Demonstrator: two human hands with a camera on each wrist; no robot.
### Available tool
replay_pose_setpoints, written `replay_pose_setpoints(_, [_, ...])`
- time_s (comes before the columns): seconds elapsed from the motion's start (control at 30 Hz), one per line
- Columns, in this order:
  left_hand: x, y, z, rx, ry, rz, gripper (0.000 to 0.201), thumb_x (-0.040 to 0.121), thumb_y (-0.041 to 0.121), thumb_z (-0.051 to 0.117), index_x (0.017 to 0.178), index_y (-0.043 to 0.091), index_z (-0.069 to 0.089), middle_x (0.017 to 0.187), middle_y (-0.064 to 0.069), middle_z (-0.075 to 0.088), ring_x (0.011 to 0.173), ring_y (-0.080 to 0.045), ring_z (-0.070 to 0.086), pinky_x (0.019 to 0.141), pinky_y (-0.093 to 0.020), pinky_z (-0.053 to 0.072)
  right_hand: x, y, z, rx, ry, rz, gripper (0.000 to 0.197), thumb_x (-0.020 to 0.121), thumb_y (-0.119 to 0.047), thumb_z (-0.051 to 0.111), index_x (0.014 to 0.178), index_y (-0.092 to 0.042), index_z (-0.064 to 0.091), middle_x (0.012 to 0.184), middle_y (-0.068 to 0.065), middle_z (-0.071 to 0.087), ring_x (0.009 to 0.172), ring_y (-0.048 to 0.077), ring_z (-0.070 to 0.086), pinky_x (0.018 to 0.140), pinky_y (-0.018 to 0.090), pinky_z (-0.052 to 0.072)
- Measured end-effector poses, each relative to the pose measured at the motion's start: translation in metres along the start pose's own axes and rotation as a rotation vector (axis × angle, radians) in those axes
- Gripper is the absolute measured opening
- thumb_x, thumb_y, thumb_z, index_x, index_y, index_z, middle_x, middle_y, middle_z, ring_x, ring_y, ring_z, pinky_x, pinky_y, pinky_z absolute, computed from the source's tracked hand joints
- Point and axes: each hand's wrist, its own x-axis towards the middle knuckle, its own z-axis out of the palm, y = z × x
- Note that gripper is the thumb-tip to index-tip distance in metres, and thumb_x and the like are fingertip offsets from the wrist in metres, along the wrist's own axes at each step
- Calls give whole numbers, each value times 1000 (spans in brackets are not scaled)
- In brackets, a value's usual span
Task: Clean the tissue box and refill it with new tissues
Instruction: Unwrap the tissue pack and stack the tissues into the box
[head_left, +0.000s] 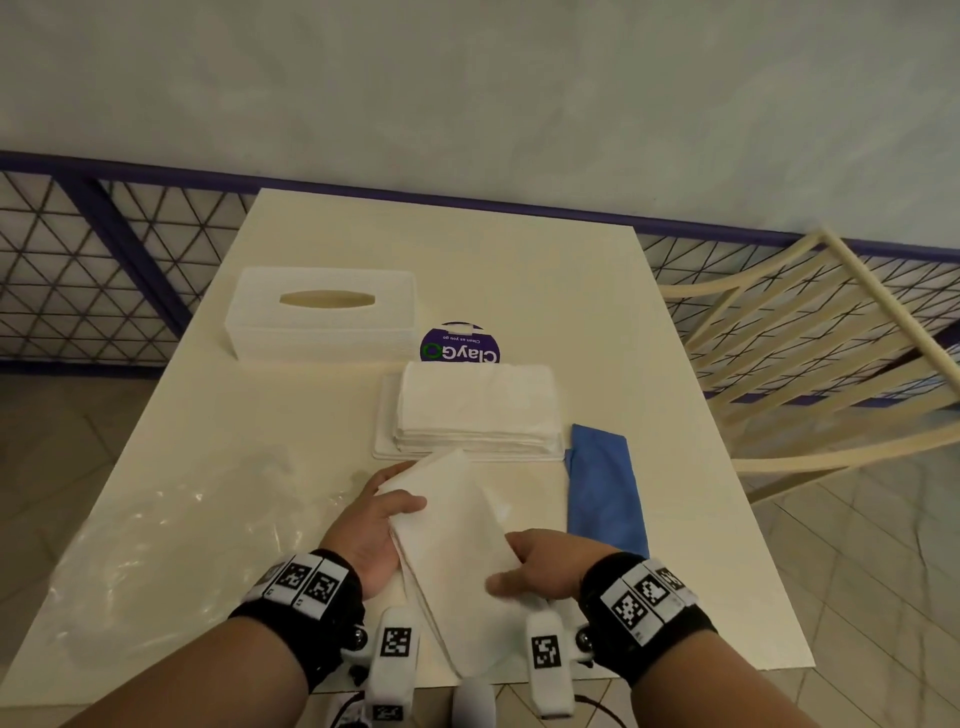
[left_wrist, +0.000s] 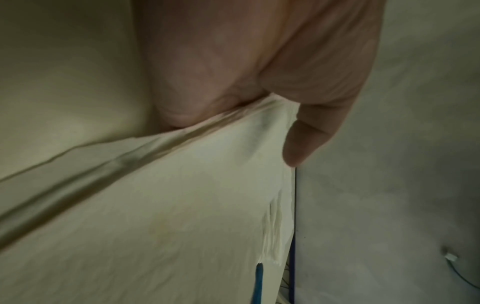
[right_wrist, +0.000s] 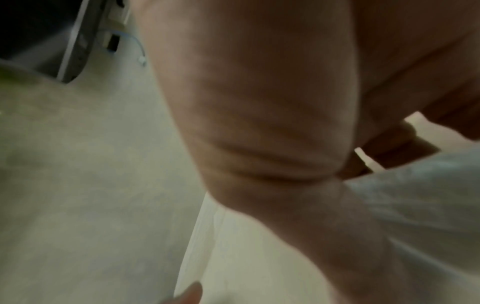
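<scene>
A white tissue box cover with an oval slot lies at the back left of the cream table. A stack of white tissues sits on a flat white base mid-table. Both hands hold a bundle of white tissues near the front edge. My left hand grips its left side, thumb on top, also close up as left hand on tissues. My right hand pinches its right side; the right wrist view is blurred, showing right hand and tissue.
A folded blue cloth lies right of the tissues. A clear plastic wrapper is spread on the table's left front. A round purple sticker sits behind the stack. A cream chair stands at the right, a mesh fence behind.
</scene>
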Motion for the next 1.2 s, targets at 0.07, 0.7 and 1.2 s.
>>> replay_pose_setpoints(0.07, [1,-3,0,35,24,31,58,69,-15,57,121,11,57,114,-23,62,97,-36,62,81,-45,52,5,-4,1,-89,-7,-10,45,87,-40,62,127,-21,55,124,-2,62,114,18,57,99,30,43])
replay_pose_setpoints(0.7, [-4,29,-35,667,-209,389,68,41,28,89,105,22,65,102,-5,71,95,-17,65,81,-29,52,5,-17,-24,-24,690,-324,9,81,-17,64,84,-24,66,80,-11,63,72,5,56,67,21,44])
replay_pose_setpoints(1.2, [-8,29,-23,1129,-350,550,24,63,9,70,67,32,64,73,9,70,66,-3,60,62,-17,45,10,-48,-14,-768,660,-566,75,63,-32,75,129,-47,44,160,-1,6,147,30,-12,112,59,-11])
